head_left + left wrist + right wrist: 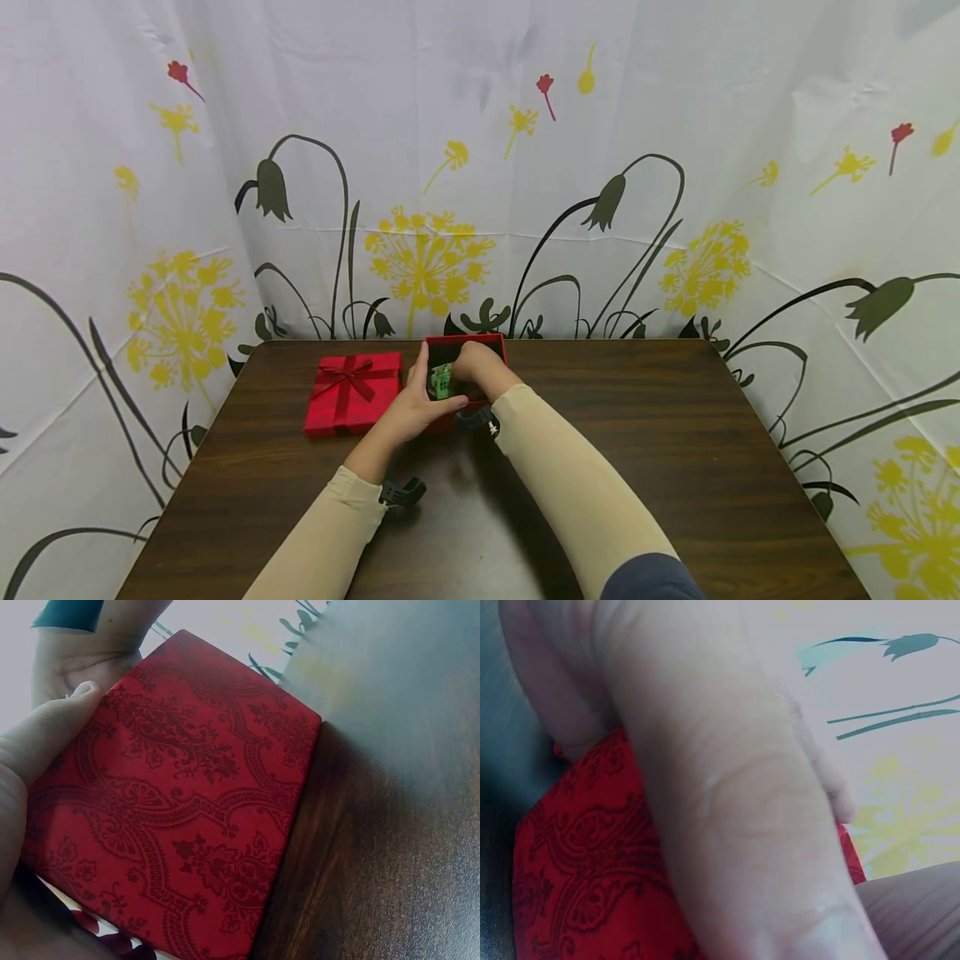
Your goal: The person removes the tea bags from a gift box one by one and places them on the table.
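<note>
A white, flower-printed curtain (480, 167) is hanging behind the far edge of a wood-grained table (675, 433), whose top is reflecting light.

Place: I worked in a curtained-off table nook; home or studio, I could not tell. A pale, creased sheet (465, 50) filled the upper frame and ran down both sides, printed with yellow blooms (430, 265) and drooping dark bellflowers (273, 187). Lower centre, a dark wood-grain tabletop (675, 450) met it.

Cream sleeves (585, 479), dark wristbands (405, 493), navy fabric (651, 578)
</note>
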The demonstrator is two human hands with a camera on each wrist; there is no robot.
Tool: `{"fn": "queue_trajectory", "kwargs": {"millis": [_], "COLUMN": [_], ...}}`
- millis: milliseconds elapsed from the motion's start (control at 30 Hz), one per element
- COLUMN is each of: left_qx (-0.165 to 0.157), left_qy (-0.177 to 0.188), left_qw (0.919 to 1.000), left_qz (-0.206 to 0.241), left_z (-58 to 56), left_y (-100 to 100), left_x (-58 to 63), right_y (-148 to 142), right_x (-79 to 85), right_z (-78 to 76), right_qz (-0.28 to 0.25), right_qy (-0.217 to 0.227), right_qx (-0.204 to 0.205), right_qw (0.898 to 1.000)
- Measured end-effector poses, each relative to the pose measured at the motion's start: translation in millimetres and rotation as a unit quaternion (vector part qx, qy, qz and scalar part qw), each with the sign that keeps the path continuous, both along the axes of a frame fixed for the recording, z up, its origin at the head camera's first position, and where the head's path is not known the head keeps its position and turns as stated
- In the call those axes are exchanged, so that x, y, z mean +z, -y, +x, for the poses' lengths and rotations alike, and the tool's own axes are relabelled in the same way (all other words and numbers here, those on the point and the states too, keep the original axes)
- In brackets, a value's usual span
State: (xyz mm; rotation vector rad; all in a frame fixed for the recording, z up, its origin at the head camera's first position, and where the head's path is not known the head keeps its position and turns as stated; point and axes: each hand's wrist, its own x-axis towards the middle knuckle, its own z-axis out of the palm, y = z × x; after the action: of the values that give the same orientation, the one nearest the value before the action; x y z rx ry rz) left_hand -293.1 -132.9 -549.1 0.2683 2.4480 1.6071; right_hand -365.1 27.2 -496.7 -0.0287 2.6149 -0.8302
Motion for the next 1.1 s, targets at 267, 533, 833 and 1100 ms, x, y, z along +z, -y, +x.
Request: {"fn": "queue_trajectory", "kwargs": {"millis": [267, 533, 833, 1100], "left_qx": [0.000, 0.004, 0.004, 0.005], "left_qy": [0.003, 0.002, 0.013, 0.012], "left_qw": [1.0000, 1.0000, 0.9999, 0.9999], "left_qz": [0.004, -0.001, 0.004, 0.001], "left_z": [-0.2, -3.1, 0.1, 2.8], "left_y": [-0.7, -0.1, 0.7, -1.7], "left_x": [0.7, -2.9, -1.2, 1.7], "right_y": [-4.4, -16.2, -33.2, -54.1], "right_x": [6.6, 17.1, 31.7, 36.4], "right_z": [-2.8, 0.4, 11.9, 21.7], "right_qz": [-0.056, -0.125, -0.121, -0.133], "right_qy": [0.052, 0.033, -0.039, -0.085], "right_qx": [-0.005, 0.002, 0.032, 0.030], "right_qw": [0.997, 0.992, 0.991, 0.987]}}
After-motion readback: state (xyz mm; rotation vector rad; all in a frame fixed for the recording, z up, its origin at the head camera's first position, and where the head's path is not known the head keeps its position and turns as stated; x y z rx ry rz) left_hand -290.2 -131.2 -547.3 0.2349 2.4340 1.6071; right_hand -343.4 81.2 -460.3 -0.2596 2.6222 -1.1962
